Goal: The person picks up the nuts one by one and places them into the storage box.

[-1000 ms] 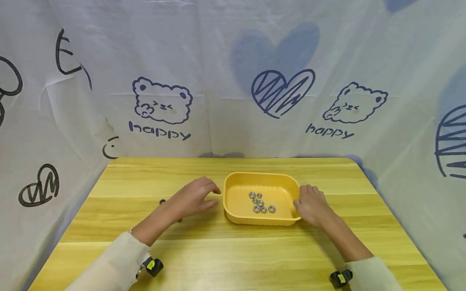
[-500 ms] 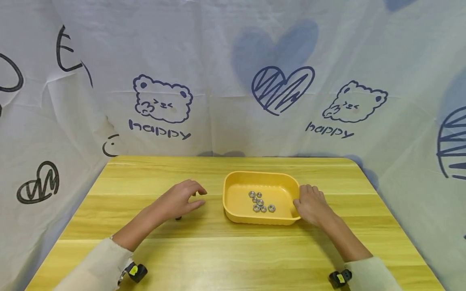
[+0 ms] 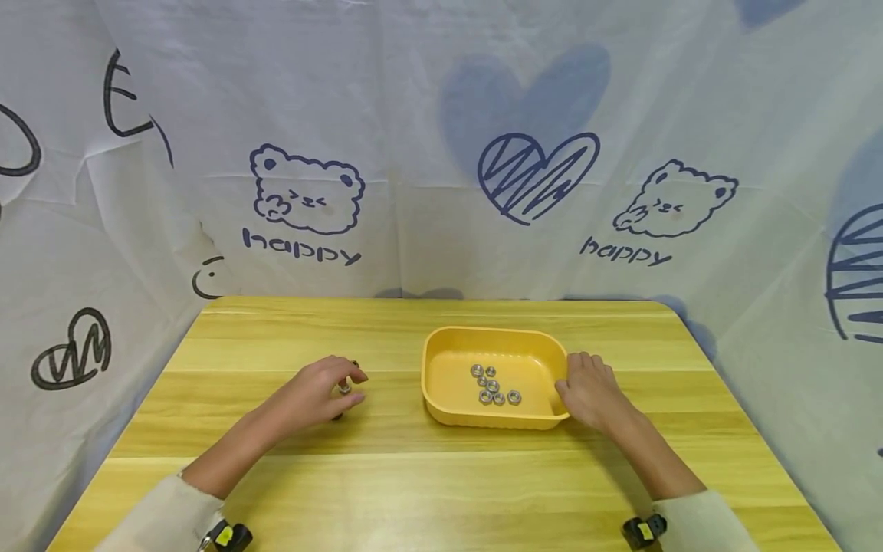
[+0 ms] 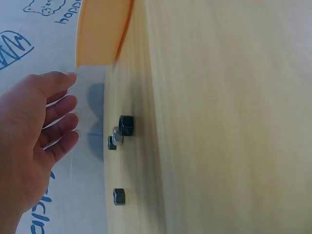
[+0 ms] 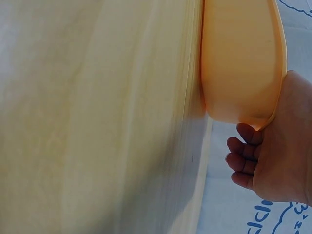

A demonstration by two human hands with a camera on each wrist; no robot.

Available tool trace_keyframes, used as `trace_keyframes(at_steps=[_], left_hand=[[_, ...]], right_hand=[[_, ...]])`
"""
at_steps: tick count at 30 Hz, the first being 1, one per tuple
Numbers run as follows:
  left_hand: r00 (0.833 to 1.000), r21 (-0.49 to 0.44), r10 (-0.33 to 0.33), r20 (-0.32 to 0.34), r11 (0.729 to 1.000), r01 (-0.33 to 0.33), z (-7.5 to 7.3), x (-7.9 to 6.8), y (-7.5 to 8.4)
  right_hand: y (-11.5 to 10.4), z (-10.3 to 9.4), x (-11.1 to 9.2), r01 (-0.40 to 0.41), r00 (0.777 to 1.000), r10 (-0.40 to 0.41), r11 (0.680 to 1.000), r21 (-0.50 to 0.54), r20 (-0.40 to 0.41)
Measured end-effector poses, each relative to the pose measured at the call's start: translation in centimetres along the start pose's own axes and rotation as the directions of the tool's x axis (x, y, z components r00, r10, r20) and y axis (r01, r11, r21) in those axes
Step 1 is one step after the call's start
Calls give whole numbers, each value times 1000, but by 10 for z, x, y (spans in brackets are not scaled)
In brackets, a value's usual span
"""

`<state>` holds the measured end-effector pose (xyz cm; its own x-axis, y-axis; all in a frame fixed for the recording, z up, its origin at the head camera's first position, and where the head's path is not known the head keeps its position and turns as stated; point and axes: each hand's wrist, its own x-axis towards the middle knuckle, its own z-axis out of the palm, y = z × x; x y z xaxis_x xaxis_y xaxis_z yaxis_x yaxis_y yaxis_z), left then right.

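My left hand (image 3: 313,395) hovers above the left part of the table, fingers loosely bent and thumb apart, holding nothing. Just beyond and below its fingertips lie a silver nut (image 3: 344,388) and black nuts, partly covered by the hand in the head view. The left wrist view shows a black nut (image 4: 126,126) in front of the silver nut (image 4: 116,135), with another black nut (image 4: 119,196) apart from them. My right hand (image 3: 595,391) grips the right rim of a yellow plastic box (image 3: 448,416), thumb over the wall. Several silver nuts (image 3: 492,386) lie on its floor.
The box stands right of centre on a wood-grain table (image 3: 414,491). A white cloth (image 3: 428,230) printed with bears and hearts hangs behind the table and along both sides. Each wrist carries a small black camera (image 3: 645,530).
My left hand has moved left and slightly down, away from the box, to above the loose nuts. The right hand and the box have stayed in place.
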<state>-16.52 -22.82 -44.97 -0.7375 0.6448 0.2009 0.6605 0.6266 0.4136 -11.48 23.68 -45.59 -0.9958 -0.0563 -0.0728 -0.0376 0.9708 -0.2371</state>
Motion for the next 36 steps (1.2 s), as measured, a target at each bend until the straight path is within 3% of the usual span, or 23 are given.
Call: trace_keyframes(at_steps=[6, 11, 16, 26, 36], left_hand=[[1000, 9, -8, -9, 1000, 8, 4, -11, -5], [998, -19, -55, 11, 998, 55, 6, -19, -12], [999, -15, -40, 11, 999, 40, 9, -26, -22], [996, -78, -81, 42, 993, 84, 9, -33, -34], [995, -29, -69, 75, 997, 71, 9, -37, -38]], right_hand=[[1, 3, 0, 6, 1000, -6, 1000, 3, -20], [1, 7, 0, 4, 999, -4, 1000, -1, -33], [1, 10, -1, 3, 999, -3, 1000, -5, -45], [-2, 10, -1, 5, 999, -6, 1000, -9, -37], [-2, 8, -2, -1, 999, 0, 1000, -13, -42]])
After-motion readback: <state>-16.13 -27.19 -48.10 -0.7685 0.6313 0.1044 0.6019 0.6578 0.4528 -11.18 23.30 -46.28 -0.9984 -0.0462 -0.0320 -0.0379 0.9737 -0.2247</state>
